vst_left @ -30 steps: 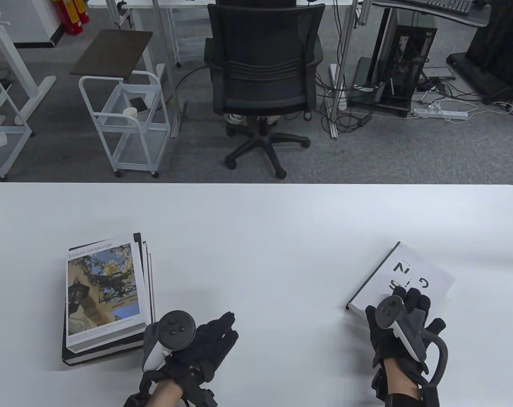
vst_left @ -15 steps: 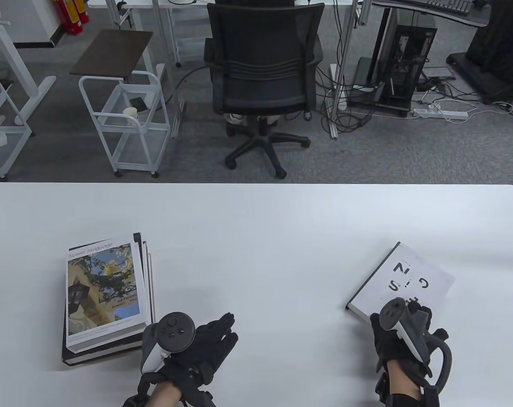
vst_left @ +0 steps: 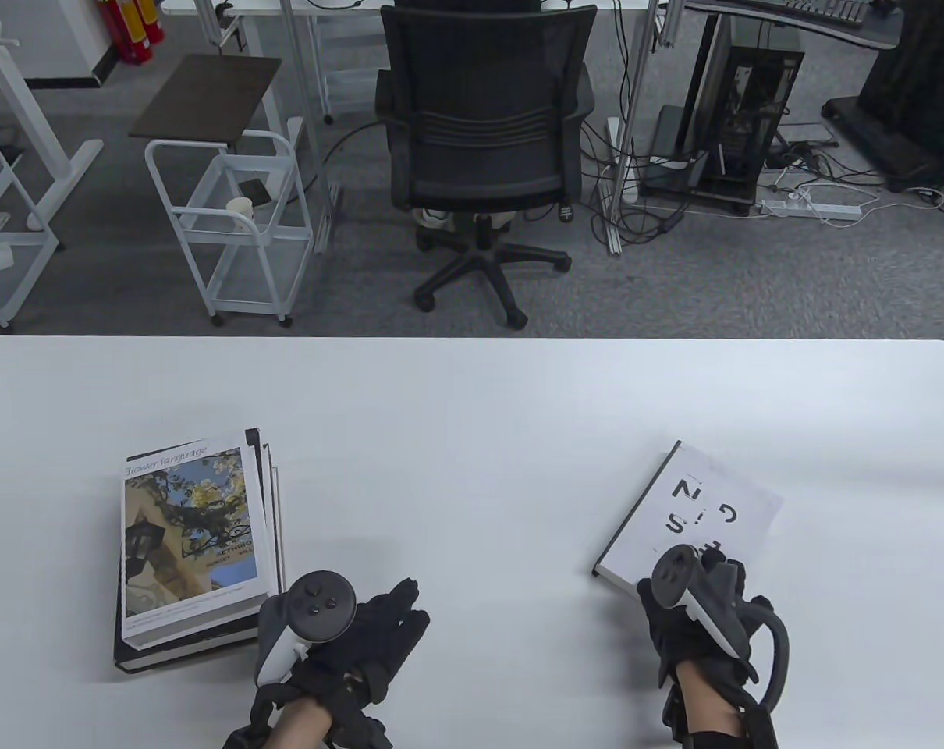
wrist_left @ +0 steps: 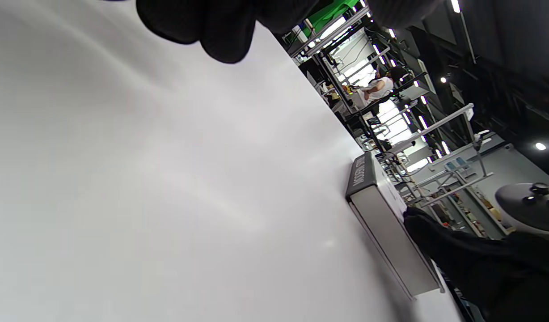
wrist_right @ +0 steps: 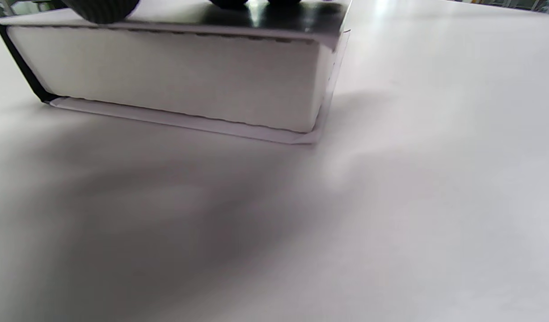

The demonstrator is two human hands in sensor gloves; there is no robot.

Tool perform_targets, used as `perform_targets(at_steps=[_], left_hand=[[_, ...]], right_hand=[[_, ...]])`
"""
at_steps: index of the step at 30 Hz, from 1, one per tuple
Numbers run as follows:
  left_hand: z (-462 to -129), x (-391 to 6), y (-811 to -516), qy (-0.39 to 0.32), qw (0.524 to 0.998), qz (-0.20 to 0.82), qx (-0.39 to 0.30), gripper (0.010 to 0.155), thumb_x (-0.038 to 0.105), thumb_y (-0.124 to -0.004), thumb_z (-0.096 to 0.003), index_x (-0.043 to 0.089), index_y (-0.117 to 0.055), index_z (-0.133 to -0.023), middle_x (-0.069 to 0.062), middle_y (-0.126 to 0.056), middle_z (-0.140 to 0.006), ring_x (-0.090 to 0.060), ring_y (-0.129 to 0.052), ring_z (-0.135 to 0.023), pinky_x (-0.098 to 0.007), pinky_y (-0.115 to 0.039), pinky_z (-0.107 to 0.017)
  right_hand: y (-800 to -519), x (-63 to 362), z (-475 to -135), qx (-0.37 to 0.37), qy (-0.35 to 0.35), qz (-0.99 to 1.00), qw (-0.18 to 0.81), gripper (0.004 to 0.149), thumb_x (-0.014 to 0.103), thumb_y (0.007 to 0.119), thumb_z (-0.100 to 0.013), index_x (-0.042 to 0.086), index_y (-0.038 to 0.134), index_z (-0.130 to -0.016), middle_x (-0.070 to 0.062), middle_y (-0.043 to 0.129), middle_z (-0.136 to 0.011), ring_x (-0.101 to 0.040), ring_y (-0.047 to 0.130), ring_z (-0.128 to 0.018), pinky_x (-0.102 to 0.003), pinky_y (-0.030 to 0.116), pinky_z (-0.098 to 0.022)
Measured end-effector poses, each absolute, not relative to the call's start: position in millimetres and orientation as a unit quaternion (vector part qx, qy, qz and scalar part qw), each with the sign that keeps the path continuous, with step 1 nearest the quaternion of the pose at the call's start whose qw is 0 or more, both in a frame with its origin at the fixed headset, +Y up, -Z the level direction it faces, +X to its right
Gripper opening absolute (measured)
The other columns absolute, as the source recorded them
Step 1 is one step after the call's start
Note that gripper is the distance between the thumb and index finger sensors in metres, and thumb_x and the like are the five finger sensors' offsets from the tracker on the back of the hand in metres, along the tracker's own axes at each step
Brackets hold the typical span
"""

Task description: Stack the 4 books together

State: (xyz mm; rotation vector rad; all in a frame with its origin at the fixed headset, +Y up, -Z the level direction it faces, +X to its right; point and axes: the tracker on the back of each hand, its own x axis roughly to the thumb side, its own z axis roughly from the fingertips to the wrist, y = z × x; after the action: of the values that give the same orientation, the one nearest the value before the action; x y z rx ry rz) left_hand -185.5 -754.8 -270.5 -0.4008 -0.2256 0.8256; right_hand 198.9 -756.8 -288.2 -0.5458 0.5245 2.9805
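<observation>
Table view: white book (vst_left: 686, 519) dragged left toward stack (vst_left: 195, 546) by right hand (vst_left: 694, 601), fingers pressed on cover. Left hand (vst_left: 347, 624) open, empty. Fourth book unstacked.

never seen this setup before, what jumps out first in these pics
Two black-gloved hands with trackers come in from the near edge of the white table. The right hand rests on the near corner of a white book lying askew on the right. The left hand lies open beside a stack of books on the left, topped by a flower-photo cover.
</observation>
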Motion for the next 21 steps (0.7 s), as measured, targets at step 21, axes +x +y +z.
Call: perform_targets(at_steps=[21], left_hand=[[-267, -196, -756, -0.077, 0.891, 0.404, -0.192, 0.074, 0.054, -0.06, -0.052, 0.011, -0.04, -0.11, -0.019, -0.055, -0.107, -0.046, -0.06, -0.097, -0.064, -0.055, -0.068]], right_hand=[[-754, 68, -281, 0.042, 0.169, 0.984, -0.029, 0.07, 0.062, 0.045, -0.06, 0.024, 0.023, -0.115, -0.013, 0.026, -0.118, -0.04, 0.025, -0.108, -0.068, 0.04, -0.077]])
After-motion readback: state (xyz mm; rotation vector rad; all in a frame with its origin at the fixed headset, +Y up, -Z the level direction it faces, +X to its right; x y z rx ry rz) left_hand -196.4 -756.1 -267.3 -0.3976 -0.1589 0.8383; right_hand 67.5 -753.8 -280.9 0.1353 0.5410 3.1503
